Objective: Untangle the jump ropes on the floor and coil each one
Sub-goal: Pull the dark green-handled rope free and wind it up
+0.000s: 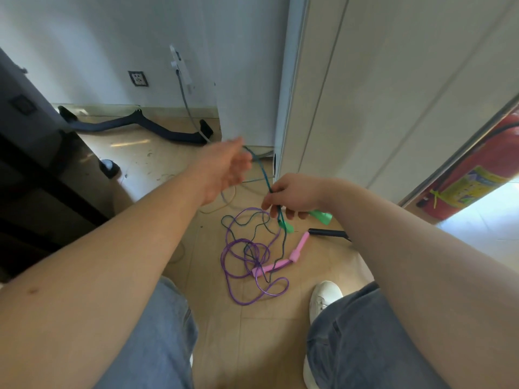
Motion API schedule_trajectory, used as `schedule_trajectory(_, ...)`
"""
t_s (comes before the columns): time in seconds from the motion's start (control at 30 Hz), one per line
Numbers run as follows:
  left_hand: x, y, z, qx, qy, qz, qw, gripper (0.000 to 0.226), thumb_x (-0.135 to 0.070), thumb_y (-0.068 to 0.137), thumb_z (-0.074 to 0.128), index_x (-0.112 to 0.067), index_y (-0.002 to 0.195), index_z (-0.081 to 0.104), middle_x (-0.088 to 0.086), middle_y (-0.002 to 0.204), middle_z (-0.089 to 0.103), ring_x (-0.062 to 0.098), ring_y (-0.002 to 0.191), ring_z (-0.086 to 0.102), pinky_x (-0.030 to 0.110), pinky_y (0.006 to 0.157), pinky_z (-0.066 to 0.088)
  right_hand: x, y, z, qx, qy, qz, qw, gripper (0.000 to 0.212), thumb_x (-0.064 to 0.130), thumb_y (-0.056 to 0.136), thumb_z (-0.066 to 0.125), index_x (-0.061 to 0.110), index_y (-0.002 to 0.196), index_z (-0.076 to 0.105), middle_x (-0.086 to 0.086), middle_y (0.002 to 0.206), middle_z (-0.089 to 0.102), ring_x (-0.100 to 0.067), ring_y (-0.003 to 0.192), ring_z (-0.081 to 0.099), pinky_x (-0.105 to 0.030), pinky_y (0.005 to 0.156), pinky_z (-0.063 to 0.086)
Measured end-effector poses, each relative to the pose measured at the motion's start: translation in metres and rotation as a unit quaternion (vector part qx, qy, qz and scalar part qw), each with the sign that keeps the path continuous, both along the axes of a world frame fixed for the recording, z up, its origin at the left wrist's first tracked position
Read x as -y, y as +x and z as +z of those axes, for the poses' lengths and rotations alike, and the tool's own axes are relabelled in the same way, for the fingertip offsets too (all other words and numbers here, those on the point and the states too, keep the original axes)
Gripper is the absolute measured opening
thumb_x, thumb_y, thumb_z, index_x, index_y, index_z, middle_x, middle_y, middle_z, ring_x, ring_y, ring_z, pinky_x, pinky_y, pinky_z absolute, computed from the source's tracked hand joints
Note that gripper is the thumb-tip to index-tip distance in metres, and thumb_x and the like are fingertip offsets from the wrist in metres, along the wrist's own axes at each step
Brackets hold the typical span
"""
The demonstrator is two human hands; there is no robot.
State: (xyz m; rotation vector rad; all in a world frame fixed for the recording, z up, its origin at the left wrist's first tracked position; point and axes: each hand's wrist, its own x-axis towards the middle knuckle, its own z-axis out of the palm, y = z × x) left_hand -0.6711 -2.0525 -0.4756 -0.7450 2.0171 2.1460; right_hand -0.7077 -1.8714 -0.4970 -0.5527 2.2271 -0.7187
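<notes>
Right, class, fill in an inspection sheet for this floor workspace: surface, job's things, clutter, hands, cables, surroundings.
Surface: tan tiled floor, scuffed near the wall.
Job's things: green rope partly lifted, its green handles by the right hand; purple rope with pink handles lies on the floor, tangled with it.
Clutter: black bar right of the ropes.
Hands: right hand grips the green rope; left hand blurred, fingers straight, at the rope's upper end.
Cables: grey cable down the wall; beige cord on the floor.
Surroundings: wall socket, black stand base, fire extinguisher.

Head-worn view, forward and downward
</notes>
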Motion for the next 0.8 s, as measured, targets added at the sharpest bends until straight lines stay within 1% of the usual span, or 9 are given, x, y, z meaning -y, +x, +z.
schedule_trajectory(0.07,-0.011,0.011,-0.005,0.054,-0.046,-0.165,0.984,0.035,-0.043,0.099,0.056,-0.016,0.119,0.067,0.003,0.110,0.074,0.020,0.097,0.071,0.037,0.084,0.057,0.003,-0.002,0.002,-0.019,-0.048,-0.030,0.998,0.023,0.028,0.102,0.051,0.016,0.093,0.068,-0.002,0.081,0.073,-0.013,0.055,0.052,-0.025,0.046,0.039)
schedule_trajectory(0.13,-0.023,0.018,-0.006,0.025,-0.064,-0.236,0.969,0.034,-0.042,0.100,0.055,-0.015,0.117,0.068,0.007,0.100,0.070,0.027,0.088,0.065,0.039,0.083,0.052,0.006,-0.001,0.005,-0.035,-0.063,-0.011,0.997,0.025,0.030,0.102,0.050,0.016,0.090,0.066,-0.002,0.079,0.072,-0.014,0.056,0.052,-0.027,0.046,0.041)
schedule_trajectory(0.23,-0.029,0.015,-0.003,-0.026,-0.020,-0.222,0.975,0.034,-0.045,0.100,0.052,-0.019,0.115,0.069,0.015,0.104,0.067,0.034,0.083,0.058,0.044,0.081,0.049,0.008,0.003,0.005,-0.031,-0.071,0.002,0.997,0.023,0.032,0.103,0.049,0.017,0.094,0.064,-0.006,0.082,0.074,-0.013,0.056,0.053,-0.027,0.045,0.042)
schedule_trajectory(0.33,-0.022,0.011,-0.007,-0.014,0.038,-0.199,0.979,0.051,-0.051,0.103,0.038,-0.015,0.122,0.069,0.015,0.114,0.071,0.032,0.087,0.060,0.045,0.079,0.052,0.011,0.002,0.008,-0.027,-0.099,-0.028,0.994,0.020,0.030,0.103,0.050,0.019,0.099,0.066,-0.007,0.083,0.074,-0.013,0.053,0.052,-0.025,0.042,0.041)
schedule_trajectory(0.43,-0.016,0.009,-0.011,-0.013,0.062,-0.160,0.985,0.051,-0.037,0.105,0.029,-0.011,0.118,0.071,0.010,0.113,0.074,0.027,0.092,0.061,0.046,0.085,0.053,0.011,0.001,0.009,-0.028,-0.103,-0.036,0.994,0.025,0.031,0.104,0.049,0.018,0.093,0.068,-0.001,0.078,0.074,-0.012,0.051,0.052,-0.026,0.044,0.041)
schedule_trajectory(0.53,-0.014,0.009,-0.009,-0.019,0.093,-0.178,0.979,0.046,-0.030,0.101,0.033,-0.009,0.122,0.068,0.008,0.103,0.072,0.020,0.077,0.061,0.043,0.078,0.055,0.008,0.000,0.009,-0.014,-0.115,-0.068,0.991,0.030,0.031,0.104,0.048,0.015,0.091,0.069,0.001,0.074,0.074,-0.014,0.056,0.053,-0.028,0.048,0.042)
schedule_trajectory(0.6,-0.016,0.009,-0.009,-0.032,0.044,-0.188,0.981,0.034,-0.026,0.102,0.042,-0.012,0.118,0.070,0.009,0.091,0.066,0.019,0.072,0.060,0.041,0.078,0.057,0.007,-0.002,0.010,-0.013,-0.121,-0.081,0.989,0.032,0.034,0.104,0.047,0.013,0.095,0.070,-0.001,0.076,0.075,-0.014,0.056,0.053,-0.029,0.049,0.043)
schedule_trajectory(0.7,-0.021,0.009,-0.013,-0.063,-0.064,-0.161,0.983,0.022,-0.017,0.105,0.049,-0.019,0.104,0.070,0.004,0.091,0.069,0.018,0.083,0.066,0.035,0.081,0.060,0.008,-0.003,0.008,-0.010,-0.106,-0.058,0.993,0.029,0.035,0.101,0.052,0.013,0.100,0.071,-0.003,0.086,0.077,-0.013,0.056,0.053,-0.027,0.048,0.042)
schedule_trajectory(0.8,-0.022,0.007,-0.011,-0.089,-0.063,-0.092,0.990,0.020,-0.015,0.106,0.044,-0.017,0.106,0.064,0.002,0.096,0.074,0.013,0.086,0.073,0.035,0.082,0.058,0.008,-0.002,0.001,-0.007,-0.057,-0.026,0.998,0.019,0.027,0.096,0.060,0.013,0.102,0.071,-0.001,0.093,0.078,-0.012,0.056,0.054,-0.025,0.046,0.044)
